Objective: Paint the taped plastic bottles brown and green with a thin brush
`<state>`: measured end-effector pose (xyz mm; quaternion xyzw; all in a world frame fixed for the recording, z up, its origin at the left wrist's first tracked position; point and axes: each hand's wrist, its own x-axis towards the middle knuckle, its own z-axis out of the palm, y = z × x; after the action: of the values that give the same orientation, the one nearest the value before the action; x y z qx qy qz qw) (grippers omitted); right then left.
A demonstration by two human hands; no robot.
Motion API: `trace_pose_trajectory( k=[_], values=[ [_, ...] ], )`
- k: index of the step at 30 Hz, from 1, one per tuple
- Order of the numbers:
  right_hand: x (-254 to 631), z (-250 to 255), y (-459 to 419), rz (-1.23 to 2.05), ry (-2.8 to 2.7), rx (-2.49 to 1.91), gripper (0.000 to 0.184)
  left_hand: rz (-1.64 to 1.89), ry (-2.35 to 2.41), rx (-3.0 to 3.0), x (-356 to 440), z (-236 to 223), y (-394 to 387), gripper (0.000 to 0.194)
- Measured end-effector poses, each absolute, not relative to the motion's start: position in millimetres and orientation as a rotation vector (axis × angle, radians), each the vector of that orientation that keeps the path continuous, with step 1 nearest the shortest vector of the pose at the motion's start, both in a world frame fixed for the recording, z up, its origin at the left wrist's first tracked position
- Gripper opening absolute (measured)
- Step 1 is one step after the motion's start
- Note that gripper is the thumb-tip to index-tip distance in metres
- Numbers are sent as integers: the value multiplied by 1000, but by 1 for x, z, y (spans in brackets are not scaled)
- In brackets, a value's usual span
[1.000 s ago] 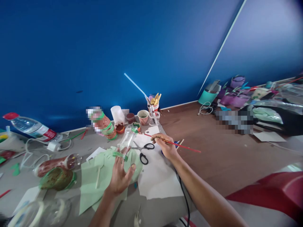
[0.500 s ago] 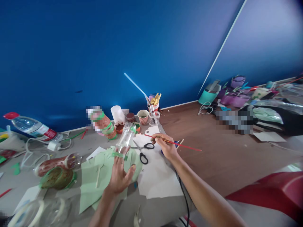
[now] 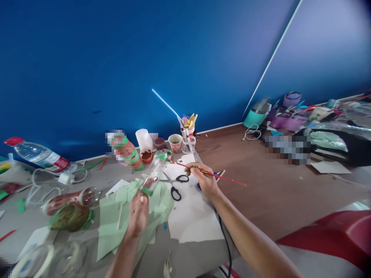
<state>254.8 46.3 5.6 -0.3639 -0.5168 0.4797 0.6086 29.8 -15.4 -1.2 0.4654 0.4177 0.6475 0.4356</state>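
My left hand has its fingers inside the open end of a clear plastic bottle, with the thumb against its near end. Green bands show at both ends of the bottle, which is tilted up and away from me. A thin red paintbrush is pinched in my right hand. Its tip points left, close to the far end of the bottle; whether they touch I cannot tell. Open scissors with black handles lie between my hands on white paper. Under my left hand lies pale green paper.
Behind the bottle stand a brown paint cup, a patterned paper cup and a cup of tools. To the left are a painted bottle, a red-capped water bottle and a brown-painted container. A black cable crosses the front edge.
My left hand has turned, bringing its thumb up to the bottle's near end, and the bottle has rolled and shifted slightly right. My right hand and the paintbrush have hardly moved.
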Motion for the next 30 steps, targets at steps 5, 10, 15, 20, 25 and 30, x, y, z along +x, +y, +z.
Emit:
trace_pose_trajectory(
  k=[5, 10, 15, 20, 25, 30],
  values=[
    [254, 7, 45, 1114, -1159, -784, 17, 1630, 859, 884, 31, 7, -13, 49],
    [252, 7, 46, 1145, -1178, -801, 18, 1549, 791, 727, 28, 15, -15, 52],
    [253, 3, 49, 1135, -1123, -818, 14, 1622, 746, 519, 22, 20, -13, 48],
    [252, 1, 47, 1177, -1149, -711, 19, 1564, 666, 415, 17, 16, -11, 56],
    [251, 4, 46, 1175, -1176, -776, 21, 1468, 489, 313, 3, 7, -8, 64],
    [251, 3, 46, 1177, -1089, -737, 18, 1488, 462, 210, -6, 4, -5, 61]
  ],
)
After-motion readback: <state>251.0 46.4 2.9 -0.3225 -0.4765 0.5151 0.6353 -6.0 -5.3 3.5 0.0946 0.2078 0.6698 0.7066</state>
